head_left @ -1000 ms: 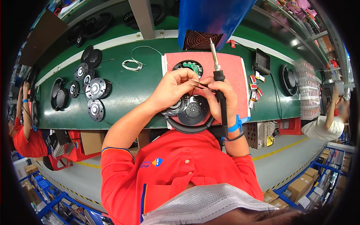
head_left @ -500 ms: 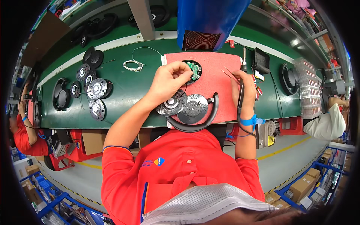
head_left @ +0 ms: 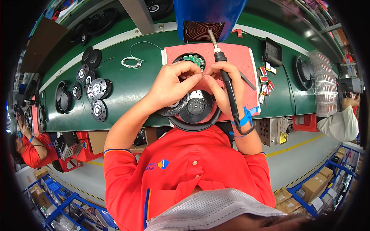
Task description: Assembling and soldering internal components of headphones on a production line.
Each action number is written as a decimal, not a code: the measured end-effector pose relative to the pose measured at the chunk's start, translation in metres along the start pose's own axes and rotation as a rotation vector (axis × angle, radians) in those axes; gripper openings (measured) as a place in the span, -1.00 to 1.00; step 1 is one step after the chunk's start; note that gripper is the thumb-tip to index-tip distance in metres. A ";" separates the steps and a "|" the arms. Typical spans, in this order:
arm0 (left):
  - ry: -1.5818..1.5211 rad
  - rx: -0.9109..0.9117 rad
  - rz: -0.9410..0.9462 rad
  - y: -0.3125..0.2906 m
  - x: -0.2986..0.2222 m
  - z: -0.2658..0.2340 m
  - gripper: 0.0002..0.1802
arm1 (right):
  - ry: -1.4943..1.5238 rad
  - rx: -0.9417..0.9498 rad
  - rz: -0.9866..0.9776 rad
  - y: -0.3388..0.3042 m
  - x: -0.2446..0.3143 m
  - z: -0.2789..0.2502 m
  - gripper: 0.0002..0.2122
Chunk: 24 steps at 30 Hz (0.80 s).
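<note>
The fingertips of my left hand (head_left: 175,84) and my right hand (head_left: 227,79) meet, pinching something too small to make out. A soldering iron (head_left: 228,82) rests in my right hand, its metal tip pointing up and away. Just beyond the fingertips lies a black headphone ear cup with a green circuit board (head_left: 195,59) showing in it, partly covered by my left hand. Below my hands sit a black round speaker plate (head_left: 196,108) and a curved black headband (head_left: 200,130). A thin grey tool, apparently tweezers (head_left: 248,81), lies on the pink mat (head_left: 239,54) right of my right hand.
Several round speaker parts (head_left: 98,89) and black ear cups (head_left: 63,98) stand at the left. A coil of wire (head_left: 132,62) lies mid-left. On the right are small red-and-white packs (head_left: 265,89), a black tray (head_left: 273,52) and stacked clear trays (head_left: 325,82). A blue fan unit (head_left: 210,15) stands behind.
My right hand has moved left to meet my left hand, carrying the soldering iron. The tweezers have left my right hand. The view has shifted slightly.
</note>
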<state>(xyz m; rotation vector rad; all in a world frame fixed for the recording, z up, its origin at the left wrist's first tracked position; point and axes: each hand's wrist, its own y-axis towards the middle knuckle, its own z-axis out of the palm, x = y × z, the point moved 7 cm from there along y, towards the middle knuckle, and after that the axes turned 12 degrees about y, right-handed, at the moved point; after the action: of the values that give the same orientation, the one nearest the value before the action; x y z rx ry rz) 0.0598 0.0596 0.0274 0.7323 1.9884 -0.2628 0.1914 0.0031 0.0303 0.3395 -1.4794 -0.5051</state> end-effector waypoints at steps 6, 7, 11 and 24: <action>-0.045 0.023 0.000 -0.001 0.000 0.002 -0.89 | -0.016 -0.014 -0.026 -0.002 -0.003 0.000 -0.70; -0.076 0.022 -0.012 -0.001 0.002 0.002 -0.89 | -0.004 -0.033 -0.026 -0.003 -0.004 -0.001 -0.71; -0.138 0.026 -0.050 0.000 0.007 0.004 -0.87 | -0.011 -0.026 -0.054 -0.005 -0.003 0.001 -0.70; -0.114 -0.077 0.014 -0.003 -0.001 0.001 -0.92 | 0.115 -0.123 0.046 -0.008 -0.008 0.001 -0.70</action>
<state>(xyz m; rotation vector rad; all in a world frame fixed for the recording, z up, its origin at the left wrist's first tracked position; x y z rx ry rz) 0.0585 0.0562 0.0275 0.6669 1.8742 -0.2137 0.1899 0.0007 0.0191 0.2333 -1.3355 -0.5287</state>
